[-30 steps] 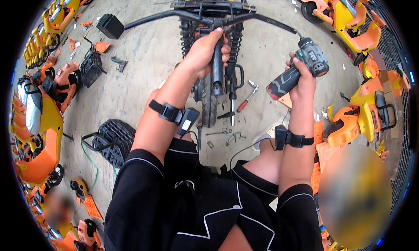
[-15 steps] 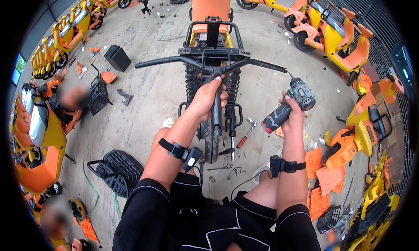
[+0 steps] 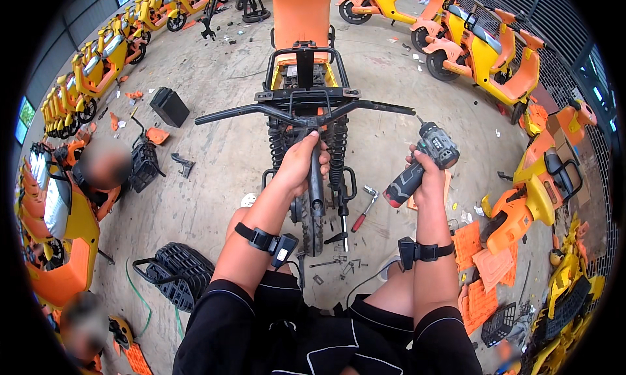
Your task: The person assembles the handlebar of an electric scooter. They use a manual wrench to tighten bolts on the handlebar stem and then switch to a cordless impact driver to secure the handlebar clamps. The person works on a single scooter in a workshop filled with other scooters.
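My left hand (image 3: 304, 161) is closed around the stem of a black scooter handlebar (image 3: 238, 113), just below where the crossbar meets it. The bar spreads out to both sides in front of a partly stripped scooter (image 3: 301, 19) with an orange panel and bare black frame. In my right hand (image 3: 428, 178) is a grey and black cordless drill (image 3: 437, 145), gripped by its handle. Its bit points up and left, close to the bar's right end; whether they touch I cannot tell. Coil springs and a tyre (image 3: 313, 235) show below the stem.
A ratchet wrench (image 3: 365, 210) with a red handle and several small metal parts (image 3: 345, 267) lie on the floor before me. Black baskets (image 3: 176, 274) and a black box (image 3: 169, 107) lie left. Orange panels (image 3: 479, 290) lie right. Yellow-orange scooters (image 3: 499, 59) and blurred people surround the spot.
The view has shifted, so the scooter and handlebar sit lower and slightly further left. Both hands keep their grips, and the drill stays near the bar's right end.
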The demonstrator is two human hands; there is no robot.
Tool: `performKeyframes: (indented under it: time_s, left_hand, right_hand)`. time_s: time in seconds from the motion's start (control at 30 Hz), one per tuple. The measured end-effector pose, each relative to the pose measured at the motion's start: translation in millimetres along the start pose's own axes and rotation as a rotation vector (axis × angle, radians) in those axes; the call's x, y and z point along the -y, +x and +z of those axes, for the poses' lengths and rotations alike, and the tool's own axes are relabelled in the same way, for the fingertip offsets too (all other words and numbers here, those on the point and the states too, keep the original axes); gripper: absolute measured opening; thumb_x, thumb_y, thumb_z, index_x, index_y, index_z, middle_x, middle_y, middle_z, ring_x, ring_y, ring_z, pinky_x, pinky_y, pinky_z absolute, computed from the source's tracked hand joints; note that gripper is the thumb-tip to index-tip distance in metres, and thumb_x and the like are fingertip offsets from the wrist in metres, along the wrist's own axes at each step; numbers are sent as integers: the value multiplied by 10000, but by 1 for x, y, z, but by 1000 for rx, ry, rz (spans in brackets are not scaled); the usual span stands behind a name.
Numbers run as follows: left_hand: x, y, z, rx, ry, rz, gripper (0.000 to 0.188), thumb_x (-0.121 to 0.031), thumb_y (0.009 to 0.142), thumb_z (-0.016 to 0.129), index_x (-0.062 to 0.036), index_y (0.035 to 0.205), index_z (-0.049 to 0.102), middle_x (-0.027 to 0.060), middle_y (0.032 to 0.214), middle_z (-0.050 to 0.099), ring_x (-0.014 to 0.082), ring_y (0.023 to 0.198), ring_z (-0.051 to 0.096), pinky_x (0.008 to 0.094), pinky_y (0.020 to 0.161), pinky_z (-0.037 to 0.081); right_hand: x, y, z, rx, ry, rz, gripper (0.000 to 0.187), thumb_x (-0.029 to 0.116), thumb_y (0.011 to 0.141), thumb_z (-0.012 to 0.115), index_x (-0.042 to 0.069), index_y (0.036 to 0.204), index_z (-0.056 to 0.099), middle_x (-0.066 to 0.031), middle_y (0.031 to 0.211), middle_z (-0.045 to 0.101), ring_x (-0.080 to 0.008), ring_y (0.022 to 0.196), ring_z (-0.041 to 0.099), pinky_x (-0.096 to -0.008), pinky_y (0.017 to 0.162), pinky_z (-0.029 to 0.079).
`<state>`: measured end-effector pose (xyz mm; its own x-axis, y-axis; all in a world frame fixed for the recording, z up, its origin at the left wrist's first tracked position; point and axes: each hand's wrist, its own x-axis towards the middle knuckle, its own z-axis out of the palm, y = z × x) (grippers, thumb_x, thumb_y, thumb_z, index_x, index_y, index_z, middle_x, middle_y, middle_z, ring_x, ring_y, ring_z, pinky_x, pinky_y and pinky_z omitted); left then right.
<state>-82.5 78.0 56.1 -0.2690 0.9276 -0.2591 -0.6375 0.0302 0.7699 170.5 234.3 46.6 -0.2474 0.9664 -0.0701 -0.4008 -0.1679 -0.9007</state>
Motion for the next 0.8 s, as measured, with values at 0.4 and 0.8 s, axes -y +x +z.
performKeyframes:
  time_s: [0.4, 0.8]
  left_hand:
    - [-2, 1, 1, -8, -12, -17, 347, -447, 1046, 461, -112, 978, 517, -2, 683, 515, 147, 560, 519, 319, 522, 446]
    - [-1, 3, -4, 50, -73, -31, 351, -427, 1040, 498, -79, 995, 503, 30, 720, 562, 159, 572, 565, 324, 516, 481]
  right_hand:
    - [67, 21, 81, 438, -565, 124, 352, 95, 832, 707, -15, 1158, 631, -123, 1015, 733, -206, 833, 715, -309, 686, 550]
    - [98, 53, 150, 450, -894, 197, 237, 76, 747, 752, -19, 952, 679, -102, 878, 703, -198, 707, 704, -321, 612, 541]
